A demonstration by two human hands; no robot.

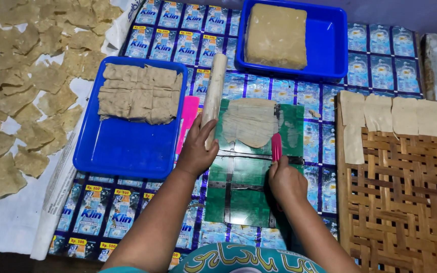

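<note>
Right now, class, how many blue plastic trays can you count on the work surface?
2. One blue tray sits left of the left hand, holding stacked dough pieces. The other blue tray is at the top, above the right hand, holding a dough block. None appears hidden.

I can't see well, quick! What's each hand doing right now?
Left hand: closed around the rolling pin.
Right hand: closed on the pink scraper, beside the flat dough.

Two blue trays (127, 151), one rolling pin (214, 96), two scrapers (276, 146).
</note>
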